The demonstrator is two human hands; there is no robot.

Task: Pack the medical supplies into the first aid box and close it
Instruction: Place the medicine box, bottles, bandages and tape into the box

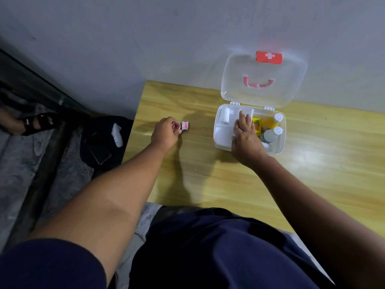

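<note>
The first aid box [277, 150] sits open at the table's [208, 184] two o'clock, bottles [271, 134] already inside. The right hand [245, 138] rests flat, fingers together, on its white tray [223, 133]. At nine o'clock, the left hand [164, 134] pinches a small roll [176, 126]; another [185, 125] waits just beside. Closing remains.

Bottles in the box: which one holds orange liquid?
The far bottle, toward the lid hinge, is orange with a white cap. The near bottle, beside it toward the person, is greyish white.
</note>
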